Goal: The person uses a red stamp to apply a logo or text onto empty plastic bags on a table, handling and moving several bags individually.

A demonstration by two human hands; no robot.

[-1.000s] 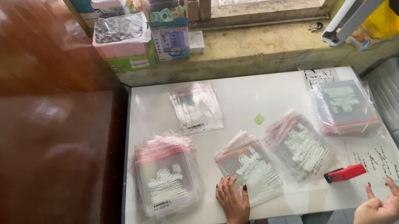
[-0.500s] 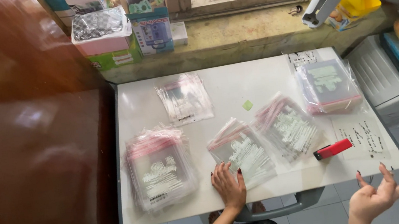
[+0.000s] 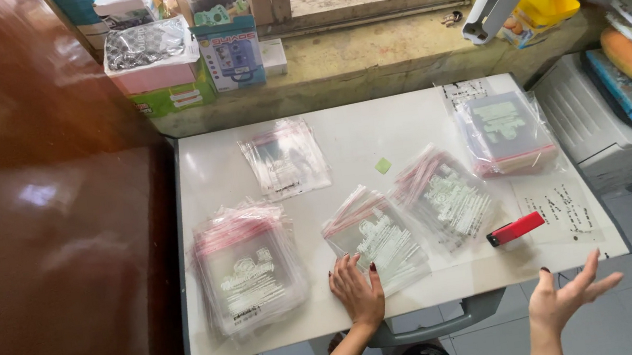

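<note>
Bags (image 3: pixel 377 241) in the middle pile near the desk's (image 3: pixel 343 137) front edge sit under your left hand (image 3: pixel 357 290), pressed flat, fingers spread, gripping nothing. Your right hand (image 3: pixel 564 299) hovers off the front right corner, palm up, empty. Five piles lie spread apart for sorting, with one red stapler (image 3: pixel 516 229).

Bare table (image 3: pixel 351 136) lies open beyond my left hand (image 3: pixel 357 290), hemmed by bag stacks (image 3: pixel 248 268) and a red stapler (image 3: pixel 516 229).
</note>
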